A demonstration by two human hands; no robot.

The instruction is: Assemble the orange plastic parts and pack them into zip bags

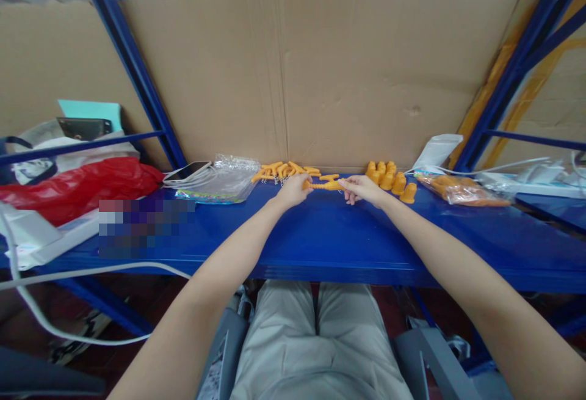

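Both my hands reach to the back of a blue shelf. My left hand is closed on one end of a slim orange plastic piece, and my right hand pinches its other end. Behind my left hand lies a pile of similar long orange pieces. To the right of my right hand stand several small orange cone-shaped caps.
A cardboard sheet backs the shelf between blue uprights. A clear plastic bag, a phone and white cables lie on the left, with a red bag beyond. A bag of orange parts sits right.
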